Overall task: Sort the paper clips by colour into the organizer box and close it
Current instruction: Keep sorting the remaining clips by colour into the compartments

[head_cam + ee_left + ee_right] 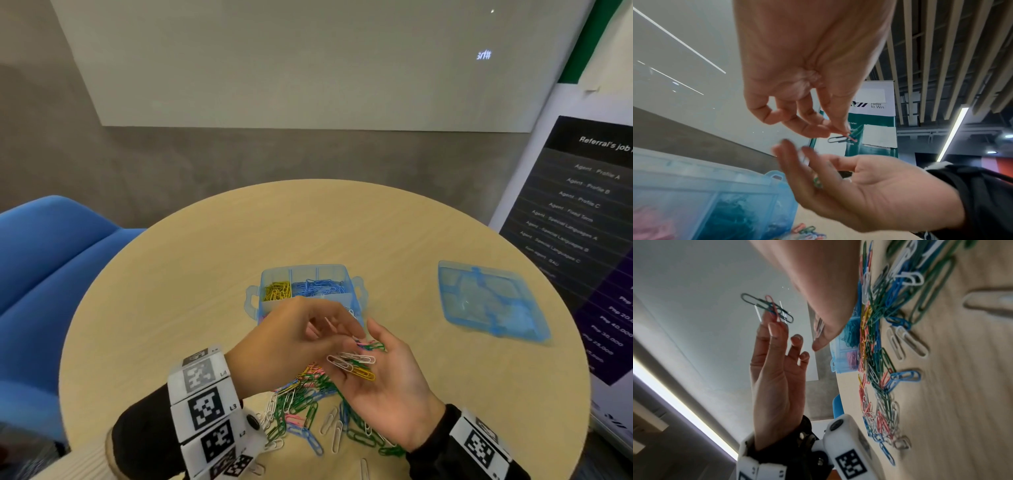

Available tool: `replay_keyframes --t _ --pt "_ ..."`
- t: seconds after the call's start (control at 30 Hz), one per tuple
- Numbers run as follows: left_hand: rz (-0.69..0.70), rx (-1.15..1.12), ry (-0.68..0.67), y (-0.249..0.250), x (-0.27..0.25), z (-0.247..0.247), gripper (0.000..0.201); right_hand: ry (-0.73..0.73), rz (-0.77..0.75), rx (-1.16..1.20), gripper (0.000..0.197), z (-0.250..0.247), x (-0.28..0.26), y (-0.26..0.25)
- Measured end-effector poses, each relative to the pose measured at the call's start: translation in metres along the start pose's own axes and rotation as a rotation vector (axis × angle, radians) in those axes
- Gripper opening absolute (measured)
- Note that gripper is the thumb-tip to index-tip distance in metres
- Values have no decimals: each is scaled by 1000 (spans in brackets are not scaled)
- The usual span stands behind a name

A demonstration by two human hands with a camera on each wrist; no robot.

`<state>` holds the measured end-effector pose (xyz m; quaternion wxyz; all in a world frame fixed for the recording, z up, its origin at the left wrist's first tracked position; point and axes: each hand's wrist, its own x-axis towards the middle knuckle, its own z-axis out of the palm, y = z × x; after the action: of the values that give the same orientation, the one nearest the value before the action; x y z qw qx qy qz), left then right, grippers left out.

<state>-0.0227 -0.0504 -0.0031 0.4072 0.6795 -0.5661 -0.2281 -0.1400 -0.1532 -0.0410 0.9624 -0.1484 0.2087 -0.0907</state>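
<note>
Round pale wood-grain table (205, 274), translucent blue organizer box (310, 274) mid-table, lid (489, 301) off to its right. Left hand (291, 337) pinches tangled wire clips (840, 138); right hand (387, 380) lies palm-up, flat, cupping a few. Glossy mixed-colour paper clips (308, 404) heaped beneath.

Organizer box (310, 274): translucent blue, open, upright mid-table; yellow clips rear left, blue beside them.
Lid (493, 301): detached, flat, well right of box.
Loose clips (308, 404): mixed-colour heap at near table edge.
Held clips (356, 363): white, yellow, green, on upturned palm.
</note>
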Motion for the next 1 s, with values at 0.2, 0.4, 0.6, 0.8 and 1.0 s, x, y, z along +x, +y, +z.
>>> replay_keyframes --t 0.2,0.4,0.6,0.8,1.0 --pt "-67 44 17 -8 2 -11 15 58 -2 -98 24 0 4 1" --pt "-62 82 5 -18 0 -20 14 46 20 -112 32 -2 4 0" --pt "-8 54 -13 -16 -2 -26 9 22 92 -174 27 -3 4 -2" --pt "3 107 10 -17 -4 -26 9 47 95 -238 10 0 4 -1" --pt "86 264 -17 -13 -7 -20 6 120 45 -186 13 -2 7 1"
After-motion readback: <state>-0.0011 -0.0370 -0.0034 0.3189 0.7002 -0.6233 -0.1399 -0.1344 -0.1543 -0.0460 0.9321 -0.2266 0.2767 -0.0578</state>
